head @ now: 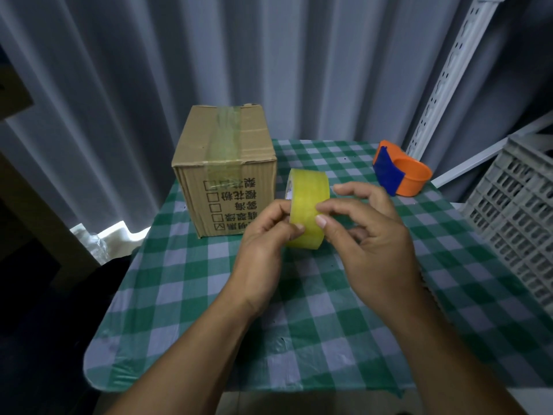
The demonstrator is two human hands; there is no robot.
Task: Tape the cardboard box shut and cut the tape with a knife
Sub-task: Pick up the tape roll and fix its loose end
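Observation:
A closed cardboard box [227,172] stands at the table's far left, with a strip of clear tape along its top seam and black printed characters on its near side. Just right of the box, above the table, I hold a yellow roll of tape [308,202] in both hands. My left hand [263,244] grips the roll from the left with thumb and fingers. My right hand [368,232] holds it from the right, thumb and forefinger pinching at the roll's outer surface. No knife is in view.
An orange and blue tape cutter [399,169] lies at the table's far right. A green checked cloth [209,310] covers the table. A grey plastic crate [517,217] stands to the right, a curtain hangs behind.

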